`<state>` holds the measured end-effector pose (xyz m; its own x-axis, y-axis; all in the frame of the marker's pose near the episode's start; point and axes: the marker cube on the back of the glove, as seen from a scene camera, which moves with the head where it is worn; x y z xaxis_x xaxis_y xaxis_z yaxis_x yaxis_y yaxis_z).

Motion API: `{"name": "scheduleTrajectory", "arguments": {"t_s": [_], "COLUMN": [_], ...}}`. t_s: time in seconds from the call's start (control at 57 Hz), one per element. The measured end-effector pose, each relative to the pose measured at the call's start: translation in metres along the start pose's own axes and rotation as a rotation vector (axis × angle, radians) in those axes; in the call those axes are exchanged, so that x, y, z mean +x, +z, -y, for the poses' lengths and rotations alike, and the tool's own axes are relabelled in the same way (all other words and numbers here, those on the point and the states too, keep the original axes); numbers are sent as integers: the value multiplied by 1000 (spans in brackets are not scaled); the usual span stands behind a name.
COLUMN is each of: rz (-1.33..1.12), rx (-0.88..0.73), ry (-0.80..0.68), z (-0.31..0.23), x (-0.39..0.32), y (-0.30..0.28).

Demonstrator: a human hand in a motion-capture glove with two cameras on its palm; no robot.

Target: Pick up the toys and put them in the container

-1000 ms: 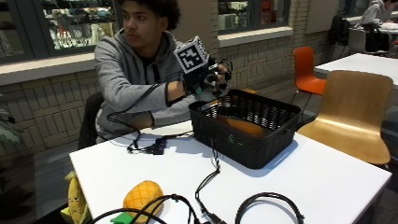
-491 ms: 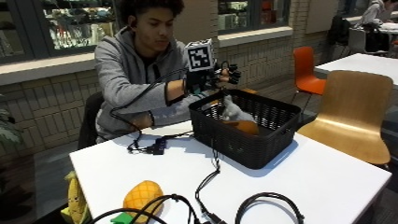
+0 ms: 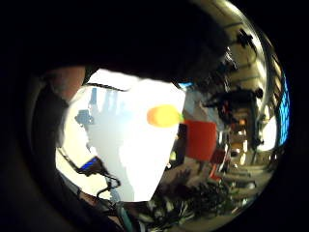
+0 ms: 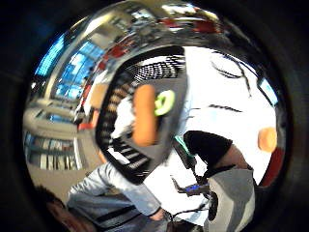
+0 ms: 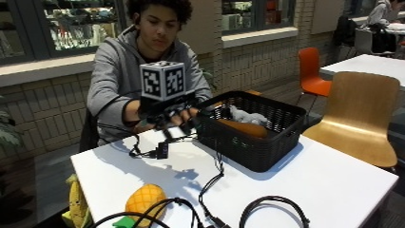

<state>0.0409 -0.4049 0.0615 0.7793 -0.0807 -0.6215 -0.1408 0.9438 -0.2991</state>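
Since half a second ago my black-gloved right hand has pulled back out of the black woven plastic basket and now hangs above the white table, just beside the basket's wall on the person's side; I cannot tell from these views whether its fingers are curled or straight, though nothing shows in it. Inside the basket lie an orange elongated toy and a pale grey soft toy touching it, and the thumb-side palm view also shows a small green piece beside the orange one. The basket stands near the table's far edge, toward the middle. One yellow-orange pineapple toy is on the table near its front left corner, well apart from the basket, with a green bit at the front edge just beside it. Black cables run across the tabletop between the pineapple and the basket.
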Motion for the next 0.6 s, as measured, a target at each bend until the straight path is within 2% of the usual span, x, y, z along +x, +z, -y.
{"name": "scheduleTrajectory", "arguments": {"t_s": [0.105, 0.298, 0.597], "rz": [-29, 63, 187], "rx": [-114, -207, -263], "ry": [139, 330, 363], "z": [4, -12, -16], "x": [70, 143, 161], "y": [19, 76, 138]}}
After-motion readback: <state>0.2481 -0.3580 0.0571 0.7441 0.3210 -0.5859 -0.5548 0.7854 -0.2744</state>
